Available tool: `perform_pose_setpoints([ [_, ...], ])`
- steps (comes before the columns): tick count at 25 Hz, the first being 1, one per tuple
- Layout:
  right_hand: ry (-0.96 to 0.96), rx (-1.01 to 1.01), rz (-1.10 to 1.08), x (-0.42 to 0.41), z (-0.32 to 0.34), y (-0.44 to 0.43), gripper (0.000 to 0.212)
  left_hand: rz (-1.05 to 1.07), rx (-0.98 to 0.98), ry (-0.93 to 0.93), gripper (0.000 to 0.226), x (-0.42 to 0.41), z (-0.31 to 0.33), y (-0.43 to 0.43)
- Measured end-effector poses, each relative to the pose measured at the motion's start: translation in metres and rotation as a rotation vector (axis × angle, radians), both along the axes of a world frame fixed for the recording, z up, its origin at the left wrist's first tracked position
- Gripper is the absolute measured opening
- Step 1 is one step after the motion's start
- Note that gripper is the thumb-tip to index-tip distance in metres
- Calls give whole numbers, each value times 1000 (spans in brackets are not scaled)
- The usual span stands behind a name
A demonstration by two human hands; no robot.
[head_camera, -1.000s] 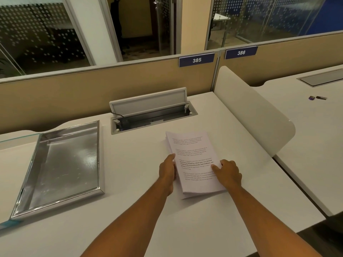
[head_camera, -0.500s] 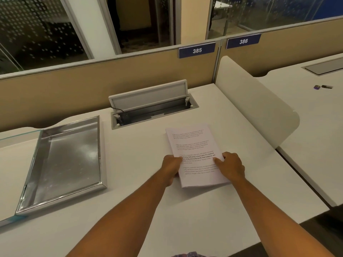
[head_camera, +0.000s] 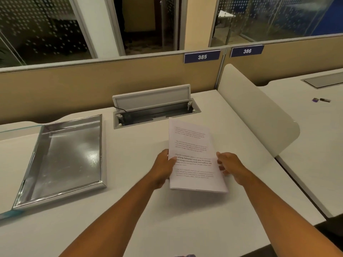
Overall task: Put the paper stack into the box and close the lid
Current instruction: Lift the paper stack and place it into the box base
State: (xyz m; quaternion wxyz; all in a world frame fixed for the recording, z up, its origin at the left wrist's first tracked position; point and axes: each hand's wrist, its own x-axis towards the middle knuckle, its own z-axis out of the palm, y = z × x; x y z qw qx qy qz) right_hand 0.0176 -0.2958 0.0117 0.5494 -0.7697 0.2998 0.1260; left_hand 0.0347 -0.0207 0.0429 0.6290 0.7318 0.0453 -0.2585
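in the head view, the paper stack [head_camera: 194,156] is in the middle of the white desk [head_camera: 148,210], with printed text on the top sheet. its near edge seems a little raised from the desk, with a shadow under it. the left hand [head_camera: 164,168] grips the left edge of the stack, the thumb on top of the sheet and the fingers under or behind it. the right hand [head_camera: 229,166] is at the right edge, fingers loosely curled and a little blurred; i cannot tell if it really pinches the paper. the shiny metal box [head_camera: 61,160] lies open at the left, well apart from the stack. behind the stack, the grey cable hatch [head_camera: 154,106] stands open in the desk.
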Motion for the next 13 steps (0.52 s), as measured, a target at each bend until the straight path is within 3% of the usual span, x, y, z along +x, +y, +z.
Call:
perform_pose_setpoints([
  [4, -91, 281, 70, -4, 13, 31, 31, 21, -42, -22, 33, -21, 6, 47],
  [10, -429, 40, 130, -10, 34, 108, 16, 188, 214, -383, 28, -48, 7, 103],
  [13, -666, 26, 159, -28, 46, 145, 28, 275, 257, -564, 40, -61, 6, 124],
])
